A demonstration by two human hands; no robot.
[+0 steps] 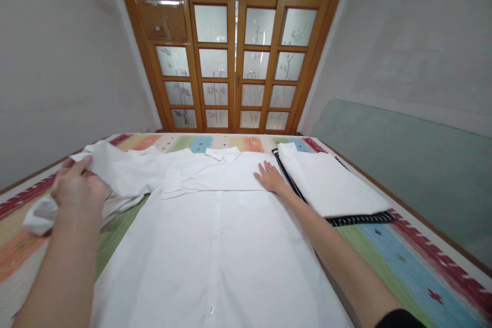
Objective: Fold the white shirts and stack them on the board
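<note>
A white button-up shirt (238,246) lies spread front up, its collar at the far end and its buttons down the middle. One sleeve is folded straight across the chest below the collar. At the left, my left hand (80,182) pinches the cloth of the other sleeve, which is bunched and partly lifted. My right hand (270,177) rests flat on the right shoulder of the shirt, fingers spread, over the end of the folded sleeve.
The shirt lies on a table with a colourful striped cloth (407,261). To the right is a folded white garment (326,179) on top of a black striped one (361,219). A greenish glass panel (403,164) leans along the right wall. Wooden glazed doors (235,61) stand beyond the table.
</note>
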